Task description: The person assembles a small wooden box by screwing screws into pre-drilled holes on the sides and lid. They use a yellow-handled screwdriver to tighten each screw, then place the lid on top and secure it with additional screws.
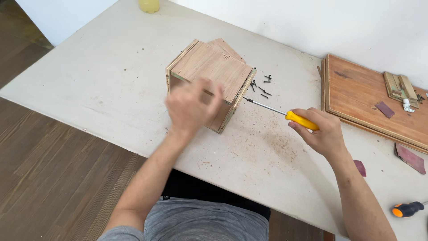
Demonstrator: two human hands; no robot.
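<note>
From my remote seat I see my right hand (323, 134) wrapped around the yellow handle of a screwdriver (294, 117); the fingers are pressed together on it, and the thin metal shaft runs out from the grip up and to the left, its tip ending just beside the right edge of the plywood box (211, 73) — whether it touches the wood I cannot tell. My left hand (191, 107) is blurred in front of the box's near face; the fingers look loosely spread, but I cannot tell if they grip the box or only hover at it. The box stands on the pale worktable (102, 80), just past the screwdriver's tip and behind the left hand; it is open toward me, its top panel tilted. A scatter of dark screws (263, 85) lies just beyond the shaft, near the box's right side. Further right of the gripping hand sits a brown wooden board (356, 98) with small wood pieces (400, 87) on it; below the right forearm, at the table's near edge, lies an orange-and-black tool handle (405, 209).
</note>
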